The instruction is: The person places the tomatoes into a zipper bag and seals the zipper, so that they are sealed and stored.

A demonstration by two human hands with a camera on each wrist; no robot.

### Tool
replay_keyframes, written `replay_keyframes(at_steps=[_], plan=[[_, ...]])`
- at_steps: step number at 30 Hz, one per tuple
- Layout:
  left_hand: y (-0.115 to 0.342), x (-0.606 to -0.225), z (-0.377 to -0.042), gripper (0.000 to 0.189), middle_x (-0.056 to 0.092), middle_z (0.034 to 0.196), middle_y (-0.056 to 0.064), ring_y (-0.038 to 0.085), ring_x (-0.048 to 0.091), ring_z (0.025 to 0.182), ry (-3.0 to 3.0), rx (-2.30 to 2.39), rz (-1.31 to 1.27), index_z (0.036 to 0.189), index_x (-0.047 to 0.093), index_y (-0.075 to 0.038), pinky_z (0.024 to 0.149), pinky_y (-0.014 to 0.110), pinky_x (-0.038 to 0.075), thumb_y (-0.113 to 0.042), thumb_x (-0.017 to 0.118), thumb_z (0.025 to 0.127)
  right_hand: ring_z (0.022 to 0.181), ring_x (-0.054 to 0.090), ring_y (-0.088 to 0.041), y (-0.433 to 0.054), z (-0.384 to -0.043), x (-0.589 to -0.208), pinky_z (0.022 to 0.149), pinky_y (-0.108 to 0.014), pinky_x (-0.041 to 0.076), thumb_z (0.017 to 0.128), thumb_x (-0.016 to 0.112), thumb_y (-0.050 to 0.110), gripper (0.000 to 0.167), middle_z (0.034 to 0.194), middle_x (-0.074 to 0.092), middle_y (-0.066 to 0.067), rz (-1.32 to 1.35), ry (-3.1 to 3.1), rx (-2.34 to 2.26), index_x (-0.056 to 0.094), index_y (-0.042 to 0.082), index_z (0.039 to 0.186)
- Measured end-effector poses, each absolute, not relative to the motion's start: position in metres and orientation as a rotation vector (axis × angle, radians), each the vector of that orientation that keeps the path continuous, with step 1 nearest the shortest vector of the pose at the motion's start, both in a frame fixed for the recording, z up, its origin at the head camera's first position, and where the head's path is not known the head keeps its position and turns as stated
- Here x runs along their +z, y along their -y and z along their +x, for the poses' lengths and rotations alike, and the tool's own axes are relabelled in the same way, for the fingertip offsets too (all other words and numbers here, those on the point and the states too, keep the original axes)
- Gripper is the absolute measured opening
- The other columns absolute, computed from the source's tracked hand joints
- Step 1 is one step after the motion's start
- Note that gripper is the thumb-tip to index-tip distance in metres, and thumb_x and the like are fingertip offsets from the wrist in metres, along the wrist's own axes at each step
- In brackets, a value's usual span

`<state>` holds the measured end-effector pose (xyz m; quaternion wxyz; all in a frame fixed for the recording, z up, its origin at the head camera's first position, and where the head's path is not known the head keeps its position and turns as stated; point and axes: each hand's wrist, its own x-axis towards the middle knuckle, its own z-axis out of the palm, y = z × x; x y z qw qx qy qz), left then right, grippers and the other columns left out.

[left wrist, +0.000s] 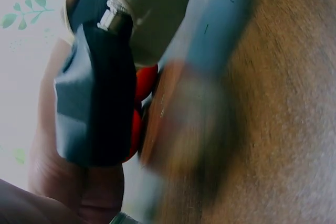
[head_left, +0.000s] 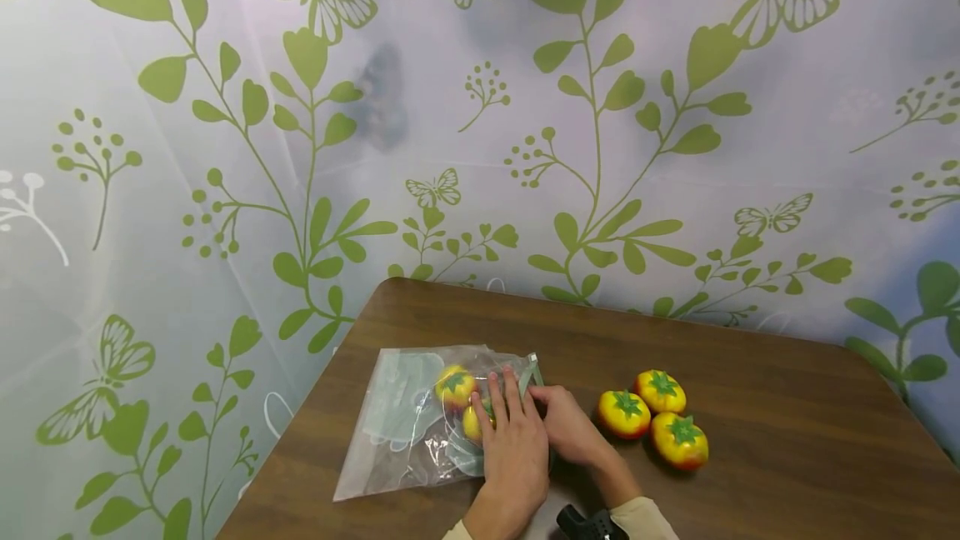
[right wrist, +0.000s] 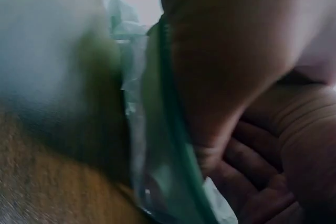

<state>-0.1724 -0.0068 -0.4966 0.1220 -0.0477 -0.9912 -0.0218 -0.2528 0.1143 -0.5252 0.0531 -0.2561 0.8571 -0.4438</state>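
A clear zip bag (head_left: pixel 360 465) with a green zip edge (right wrist: pixel 168 129) lies on the table. Inside it are yellow-red persimmons (head_left: pixel 455 386) with green leaf caps and pale blue-green pieces that look like face masks (head_left: pixel 405 394). My left hand (head_left: pixel 513 452) rests on top of the bag with its fingers extended over one persimmon, partly covering it. At the bag's right side, my right hand (head_left: pixel 573 432) grips the zip edge, its fingers curled in the right wrist view. The left wrist view is partly blurred.
Three more persimmons (head_left: pixel 624 414) stand in a cluster on the brown wooden table (head_left: pixel 780 415), just right of my right hand. A leaf-and-butterfly patterned cloth (head_left: pixel 480 148) hangs behind the table. A black wrist device (head_left: pixel 588 525) sits on the right wrist.
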Motion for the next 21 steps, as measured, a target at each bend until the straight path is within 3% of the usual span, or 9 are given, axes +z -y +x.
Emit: replay_keyframes(at_steps=[5, 10, 13, 17, 21], plan=[[0.006, -0.497, -0.172, 0.094, 0.041, 0.172, 0.025, 0.047, 0.039, 0.16, 2.884, -0.072, -0.141, 0.153, 0.059, 0.0, 0.124, 0.071, 0.034, -0.027, 0.099, 0.073, 0.084, 0.063, -0.005, -0.114, -0.253, -0.527, 0.086, -0.026, 0.058, 0.094, 0.083, 0.015, 0.013, 0.098, 0.078, 0.004, -0.754, -2.6, -1.337, 0.081, 0.012, 0.106], [0.005, -0.499, -0.172, 0.088, 0.041, 0.172, 0.024, 0.047, 0.039, 0.16, 2.891, -0.053, -0.147, 0.151, 0.062, -0.003, 0.124, 0.072, 0.034, -0.028, 0.099, 0.074, 0.104, 0.072, -0.011, -0.121, -0.247, -0.517, 0.102, -0.041, 0.061, 0.09, 0.087, 0.016, 0.032, 0.116, 0.081, 0.004, -0.749, -2.685, -1.21, 0.082, 0.013, 0.121], [0.006, -0.498, -0.172, 0.089, 0.04, 0.173, 0.024, 0.048, 0.039, 0.16, 2.904, -0.047, -0.146, 0.15, 0.063, -0.004, 0.124, 0.072, 0.033, -0.029, 0.099, 0.073, 0.118, 0.076, -0.022, -0.127, -0.242, -0.508, 0.107, -0.049, 0.059, 0.089, 0.089, 0.015, 0.044, 0.129, 0.08, -0.004, -0.75, -2.671, -1.207, 0.079, 0.01, 0.132], [0.006, -0.496, -0.173, 0.092, 0.039, 0.174, 0.024, 0.049, 0.036, 0.161, 2.923, -0.061, -0.15, 0.152, 0.062, -0.005, 0.125, 0.073, 0.032, -0.03, 0.1, 0.072, 0.124, 0.075, -0.037, -0.139, -0.237, -0.494, 0.103, -0.049, 0.06, 0.093, 0.089, 0.018, 0.051, 0.137, 0.076, -0.018, -0.75, -2.556, -1.303, 0.073, 0.001, 0.139], [0.007, -0.494, -0.173, 0.097, 0.037, 0.175, 0.025, 0.049, 0.034, 0.162, 2.951, -0.078, -0.157, 0.154, 0.061, -0.005, 0.125, 0.074, 0.03, -0.031, 0.102, 0.07, 0.129, 0.073, -0.041, -0.152, -0.232, -0.479, 0.104, -0.05, 0.059, 0.095, 0.088, 0.022, 0.054, 0.142, 0.073, -0.021, -0.722, -2.507, -1.324, 0.071, 0.0, 0.141]])
